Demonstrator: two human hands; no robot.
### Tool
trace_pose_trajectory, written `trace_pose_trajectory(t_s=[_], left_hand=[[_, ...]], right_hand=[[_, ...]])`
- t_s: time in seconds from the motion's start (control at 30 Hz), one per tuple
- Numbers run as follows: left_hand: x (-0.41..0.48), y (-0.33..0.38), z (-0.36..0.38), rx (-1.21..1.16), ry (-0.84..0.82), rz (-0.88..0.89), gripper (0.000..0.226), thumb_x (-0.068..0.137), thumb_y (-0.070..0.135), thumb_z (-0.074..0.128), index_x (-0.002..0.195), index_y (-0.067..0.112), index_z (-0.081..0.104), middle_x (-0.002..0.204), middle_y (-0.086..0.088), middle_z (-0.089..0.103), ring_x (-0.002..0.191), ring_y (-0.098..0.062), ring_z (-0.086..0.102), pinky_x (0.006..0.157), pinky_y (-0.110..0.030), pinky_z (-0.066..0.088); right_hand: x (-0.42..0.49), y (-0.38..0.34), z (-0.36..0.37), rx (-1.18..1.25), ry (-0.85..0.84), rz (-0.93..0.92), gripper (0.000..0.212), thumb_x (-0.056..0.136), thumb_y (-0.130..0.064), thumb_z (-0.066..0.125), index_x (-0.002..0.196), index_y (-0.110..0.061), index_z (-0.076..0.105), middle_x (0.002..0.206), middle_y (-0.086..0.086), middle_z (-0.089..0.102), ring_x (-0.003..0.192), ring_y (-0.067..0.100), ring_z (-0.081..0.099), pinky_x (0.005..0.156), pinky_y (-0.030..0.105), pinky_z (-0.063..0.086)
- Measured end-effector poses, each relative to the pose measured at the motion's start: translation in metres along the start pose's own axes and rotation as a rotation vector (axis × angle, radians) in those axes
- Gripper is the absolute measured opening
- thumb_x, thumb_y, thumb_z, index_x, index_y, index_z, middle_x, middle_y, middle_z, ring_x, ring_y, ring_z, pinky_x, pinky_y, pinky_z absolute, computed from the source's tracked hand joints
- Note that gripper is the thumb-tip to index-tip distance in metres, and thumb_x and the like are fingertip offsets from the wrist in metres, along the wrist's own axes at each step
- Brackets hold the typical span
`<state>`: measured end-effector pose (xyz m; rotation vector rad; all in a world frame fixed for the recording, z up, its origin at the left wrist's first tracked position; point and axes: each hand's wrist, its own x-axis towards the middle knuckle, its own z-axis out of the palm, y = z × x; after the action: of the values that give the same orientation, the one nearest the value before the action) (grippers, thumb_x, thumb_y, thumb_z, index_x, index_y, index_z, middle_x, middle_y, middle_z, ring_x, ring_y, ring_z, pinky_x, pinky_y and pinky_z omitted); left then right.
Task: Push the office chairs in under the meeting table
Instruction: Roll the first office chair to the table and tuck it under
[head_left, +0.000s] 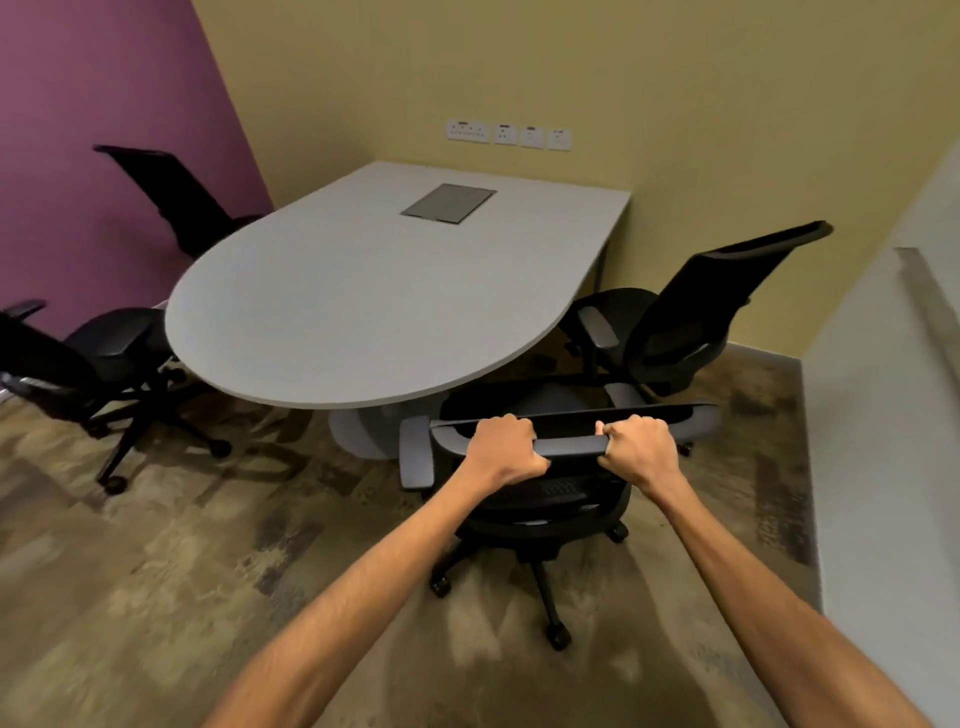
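Note:
A grey meeting table (363, 291) with a rounded near end stands against the yellow wall. Directly in front of me is a black office chair (566, 446), its seat partly under the table's rounded edge. My left hand (504, 447) and my right hand (641, 449) both grip the top bar of its backrest. A second black chair (691, 322) sits at the table's right side, angled away. A third chair (104, 358) stands off the left edge, and a fourth chair (171, 197) leans near the purple wall.
A grey cable hatch (449, 202) is set into the tabletop. Wall sockets (509, 136) sit above the table's far end. A white wall or door (883, 415) closes in the right side. The floor is mottled brown carpet (182, 571).

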<state>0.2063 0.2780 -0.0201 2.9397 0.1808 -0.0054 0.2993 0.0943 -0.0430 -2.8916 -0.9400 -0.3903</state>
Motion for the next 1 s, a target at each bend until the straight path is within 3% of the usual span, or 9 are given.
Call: trace_pose_trajectory(t_s=[0.13,0.27,0.37,0.47,0.6,0.73,0.87,1.0], left_hand=[[0.016,-0.014,-0.001,0.040,0.040,-0.130,0.039,0.076,0.048,0.058,0.054,0.017,0.049,0.051,0.006,0.042,0.059,-0.024,0.057,0.064,-0.033,0.048],[0.037,-0.026,-0.004,0.055,0.044,-0.245,0.034,0.071,0.041,0.056,0.052,0.015,0.047,0.051,0.001,0.047,0.054,-0.026,0.055,0.060,-0.034,0.048],[0.058,-0.038,-0.004,0.081,0.044,-0.291,0.033,0.065,0.030,0.058,0.049,0.016,0.033,0.048,-0.001,0.037,0.046,-0.023,0.035,0.053,-0.034,0.040],[0.076,-0.051,-0.005,0.106,0.036,-0.315,0.029,0.063,0.025,0.056,0.050,0.015,0.033,0.047,-0.002,0.035,0.046,-0.021,0.028,0.053,-0.032,0.033],[0.102,-0.068,-0.008,0.152,0.025,-0.339,0.020,0.064,0.024,0.053,0.054,0.013,0.040,0.051,-0.005,0.042,0.048,-0.023,0.034,0.053,-0.033,0.033],[0.122,-0.084,-0.014,0.150,0.027,-0.359,0.017,0.066,0.021,0.053,0.056,0.013,0.042,0.056,-0.008,0.049,0.052,-0.026,0.040,0.056,-0.035,0.040],[0.137,-0.086,-0.016,0.146,0.023,-0.371,0.013,0.068,0.021,0.053,0.061,0.011,0.051,0.064,-0.012,0.061,0.057,-0.029,0.046,0.059,-0.035,0.038],[0.144,-0.087,-0.017,0.146,0.010,-0.407,0.013,0.067,0.021,0.053,0.060,0.011,0.049,0.064,-0.012,0.062,0.062,-0.033,0.057,0.062,-0.036,0.044]], right_hand=[[0.044,0.002,0.014,0.039,-0.012,-0.104,0.027,0.089,-0.026,0.056,0.076,-0.013,0.075,0.063,0.011,0.069,0.061,0.033,0.064,0.056,0.032,0.035],[0.083,0.003,0.023,0.066,-0.038,-0.175,0.023,0.085,-0.023,0.058,0.076,-0.012,0.076,0.058,0.010,0.067,0.054,0.031,0.062,0.053,0.029,0.032],[0.111,0.005,0.031,0.106,-0.060,-0.247,0.019,0.082,-0.022,0.060,0.078,-0.015,0.076,0.053,0.006,0.064,0.048,0.028,0.060,0.050,0.027,0.033],[0.139,0.011,0.040,0.112,-0.062,-0.336,0.015,0.079,-0.029,0.065,0.070,-0.018,0.072,0.050,0.001,0.062,0.045,0.024,0.058,0.049,0.026,0.034],[0.176,0.011,0.048,0.105,-0.076,-0.376,0.029,0.077,-0.041,0.063,0.057,-0.020,0.062,0.046,-0.001,0.057,0.043,0.023,0.055,0.049,0.027,0.035],[0.216,0.017,0.040,0.035,-0.193,-0.407,0.021,0.066,-0.037,0.056,0.066,-0.019,0.067,0.054,0.000,0.054,0.052,0.025,0.050,0.056,0.029,0.039],[0.236,0.027,0.042,0.032,-0.186,-0.422,0.030,0.084,-0.037,0.051,0.070,-0.017,0.069,0.054,0.000,0.051,0.051,0.023,0.043,0.055,0.030,0.034],[0.243,0.027,0.041,0.030,-0.218,-0.462,0.023,0.080,-0.030,0.053,0.071,-0.015,0.068,0.054,-0.001,0.051,0.052,0.023,0.044,0.054,0.030,0.034]])
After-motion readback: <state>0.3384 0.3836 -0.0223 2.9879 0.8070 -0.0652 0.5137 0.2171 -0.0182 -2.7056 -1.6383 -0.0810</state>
